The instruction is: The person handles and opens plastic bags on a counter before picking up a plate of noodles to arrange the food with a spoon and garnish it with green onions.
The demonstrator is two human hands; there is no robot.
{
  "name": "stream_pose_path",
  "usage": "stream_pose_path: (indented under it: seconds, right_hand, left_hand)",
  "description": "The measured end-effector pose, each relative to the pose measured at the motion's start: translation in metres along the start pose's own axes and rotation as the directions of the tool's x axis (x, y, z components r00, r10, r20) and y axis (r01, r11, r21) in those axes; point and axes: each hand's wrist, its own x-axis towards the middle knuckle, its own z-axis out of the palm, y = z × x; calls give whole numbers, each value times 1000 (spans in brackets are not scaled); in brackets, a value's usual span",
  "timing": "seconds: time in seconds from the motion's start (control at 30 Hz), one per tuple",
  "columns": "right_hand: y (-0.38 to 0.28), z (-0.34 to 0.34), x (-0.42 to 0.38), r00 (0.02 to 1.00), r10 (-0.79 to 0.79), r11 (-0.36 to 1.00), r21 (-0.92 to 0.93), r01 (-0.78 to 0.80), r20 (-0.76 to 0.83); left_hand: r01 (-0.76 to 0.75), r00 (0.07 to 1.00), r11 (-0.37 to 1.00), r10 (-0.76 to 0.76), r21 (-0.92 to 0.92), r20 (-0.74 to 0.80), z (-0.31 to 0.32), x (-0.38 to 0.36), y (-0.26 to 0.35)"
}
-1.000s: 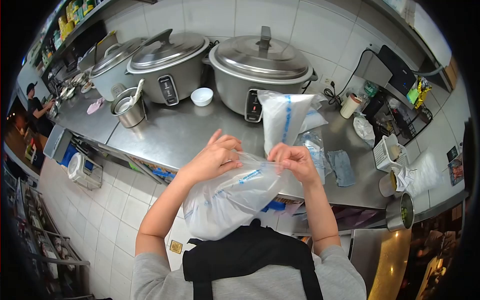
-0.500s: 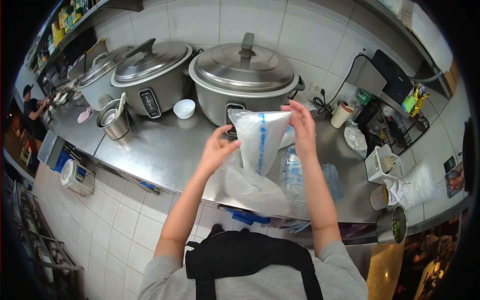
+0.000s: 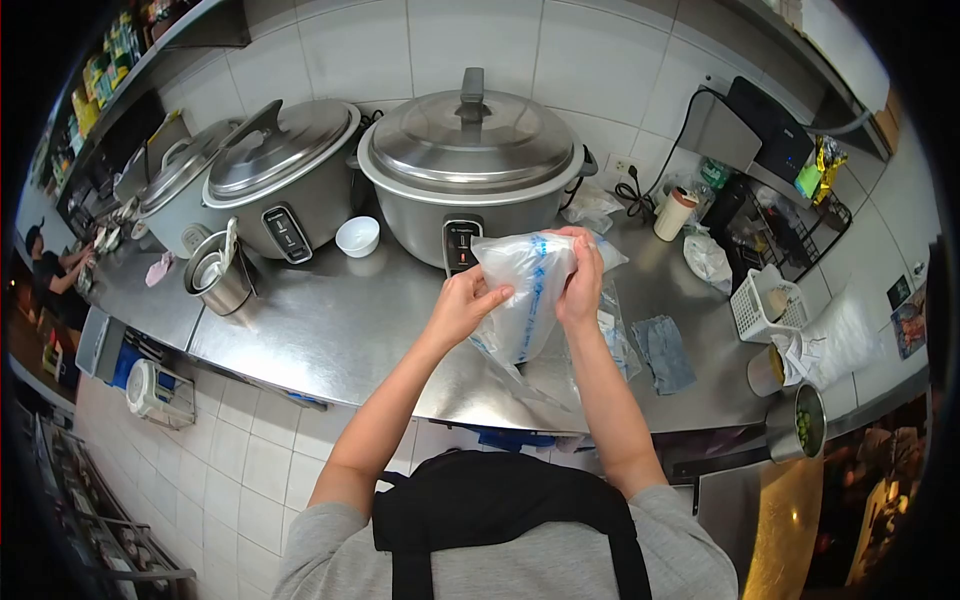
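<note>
A clear plastic bag (image 3: 530, 305) with blue print is held up over the counter's front part, its lower end hanging loose and crumpled. My left hand (image 3: 462, 308) pinches its left side, thumb on the front and fingers partly hidden behind. At the upper right edge, my right hand (image 3: 580, 282) is closed round the plastic. Beside and behind that wrist lies more clear plastic packaging (image 3: 618, 345) on the counter, partly covered by the arm. A grey-blue cloth (image 3: 663, 356) rests to the right of it.
Large rice cookers (image 3: 470, 150) line the wall behind the steel counter (image 3: 310, 330). A white bowl (image 3: 358, 237) and a steel pot (image 3: 222, 275) stand left. At right are a white basket (image 3: 768, 305) and a pan with green pieces (image 3: 800, 430). A person (image 3: 62, 275) works far left.
Both hands have closed on the bag, where the left fingers were spread before. The bag is now more crumpled and lower. The view has shifted slightly.
</note>
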Motion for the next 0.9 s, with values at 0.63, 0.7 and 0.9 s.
stream_pose_path:
  seconds: [0.63,0.7,0.9]
  right_hand:
    - [105,-59,-108,988,75,848,-513,-135,-135]
    - [96,-59,-112,989,66,849,-514,-127,-135]
    - [-4,-8,-97,991,-132,835,-537,120,15]
  left_hand:
    - [-168,984,985,170,-47,54,20,6,-38]
    - [-101,990,994,104,-33,92,1,-4,-30]
    - [-102,969,969,148,-224,196,-62,-53,5]
